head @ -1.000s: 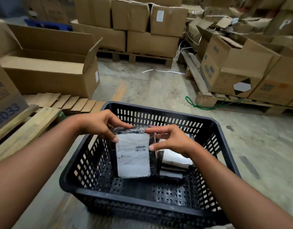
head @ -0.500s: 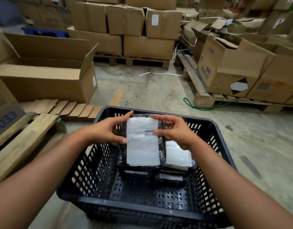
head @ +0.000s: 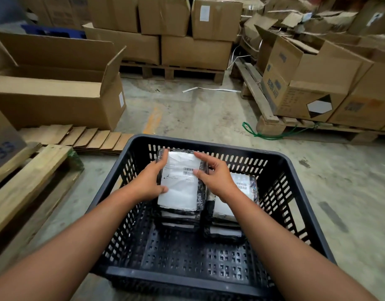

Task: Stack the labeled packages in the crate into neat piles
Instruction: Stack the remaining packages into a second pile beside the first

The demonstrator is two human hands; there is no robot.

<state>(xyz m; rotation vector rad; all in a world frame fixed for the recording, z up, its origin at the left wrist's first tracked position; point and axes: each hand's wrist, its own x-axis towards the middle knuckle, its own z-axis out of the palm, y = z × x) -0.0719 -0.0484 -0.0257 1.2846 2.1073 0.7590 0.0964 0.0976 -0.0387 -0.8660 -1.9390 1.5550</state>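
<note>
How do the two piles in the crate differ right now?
The left pile has both hands on its top package, the left hand at its left edge and the right hand at its right; the right pile has neither gripping it. The left pile's top sits higher than the right pile's. Both hold black-wrapped packages with white barcode labels, side by side in the black crate.

Grey concrete floor (head: 187,114) is being crowded w/ cardboard boxes (head: 195,51) stacked on wooden pallets (head: 258,98); an open carton (head: 56,92) is being lit evenly.
</note>
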